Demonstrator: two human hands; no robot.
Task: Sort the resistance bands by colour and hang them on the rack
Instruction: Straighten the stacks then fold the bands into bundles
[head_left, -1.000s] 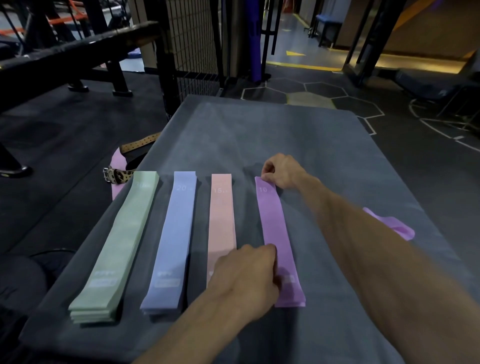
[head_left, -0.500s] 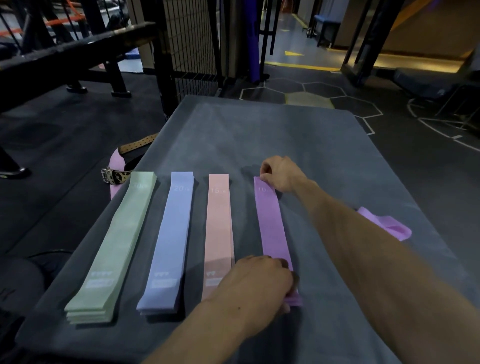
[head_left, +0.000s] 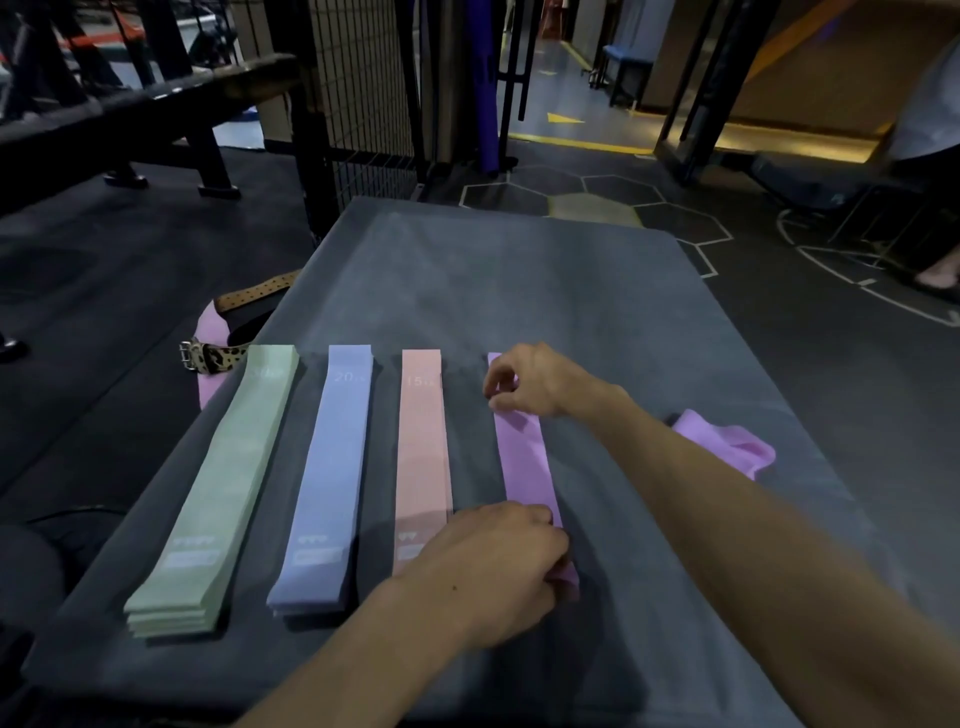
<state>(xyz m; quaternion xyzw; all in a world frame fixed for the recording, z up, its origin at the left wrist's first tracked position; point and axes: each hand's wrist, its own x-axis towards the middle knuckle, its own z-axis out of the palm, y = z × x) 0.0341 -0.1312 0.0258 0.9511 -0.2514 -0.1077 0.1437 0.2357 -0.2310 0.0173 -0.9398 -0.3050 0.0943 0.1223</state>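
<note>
From the head camera we look down on a grey padded mat (head_left: 519, 291), and we place everything by the purple resistance band (head_left: 524, 465), which lies flat and lengthwise on it.

Our right hand (head_left: 530, 379) is at that band's far end, fingers curled and pinching the far edge. Our left hand (head_left: 493, 566) is at its near end, fingers curled down over the band and gripping it — the near tip shows just past the knuckles.

Just left of the purple band, apart from it, lies the pink resistance band (head_left: 422, 457), marked 15 at its far end. Left of that lies the blue resistance band stack (head_left: 327, 478), marked 20, and farthest left the green resistance band stack (head_left: 218, 493), several layers showing at its near end. All four lie roughly parallel, with bare mat between them.

Right of the purple band, beyond our right forearm, a crumpled purple band (head_left: 727, 441) lies near the mat's right edge.

Far left of the purple band, off the mat's left edge and just beside the far end of the green stack, a leopard-print belt (head_left: 218, 356) with a metal buckle lies on the dark floor over another pinkish band (head_left: 210, 343) — a brown perforated strap (head_left: 260, 291) lies just behind it.

Well beyond the purple band's far end stands a black wire-mesh rack (head_left: 363, 98).
</note>
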